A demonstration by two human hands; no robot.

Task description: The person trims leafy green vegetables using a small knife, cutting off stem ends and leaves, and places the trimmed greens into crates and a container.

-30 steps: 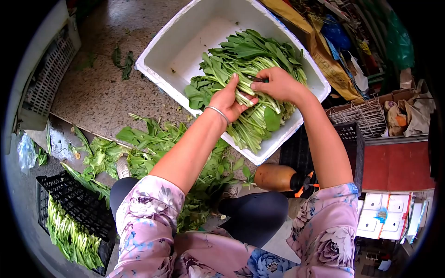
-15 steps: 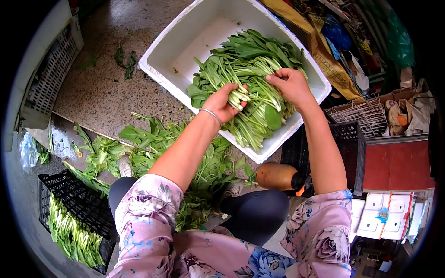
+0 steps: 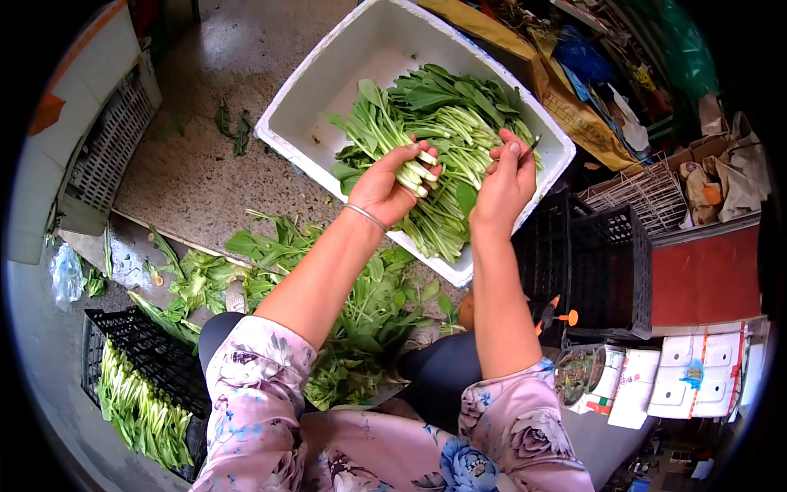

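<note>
My left hand point(image 3: 389, 187) is closed around a bunch of leafy green stalks point(image 3: 410, 168), pale cut ends toward the right and leaves to the upper left. My right hand point(image 3: 507, 182) is closed just to the right, its fingers pinched. A thin dark object point(image 3: 535, 143) sticks out past its fingertips; its kind I cannot make out. Both hands are over a white foam box point(image 3: 307, 107), whose right and front part holds a heap of the same greens point(image 3: 459, 123). The hand-held bunch is above this heap.
Loose leaves and stalks point(image 3: 369, 312) cover the floor between my legs. At lower left, a black crate point(image 3: 135, 324) holds more greens point(image 3: 143, 406). Another black crate point(image 3: 611, 262) stands at right, near a wire rack point(image 3: 643, 201) and white boxes point(image 3: 680, 373).
My right hand has turned, its fingers now pointing upward, and its forearm has swung leftward. The left hand keeps its bunch, whose leaves now stand higher. The view has shifted slightly.
</note>
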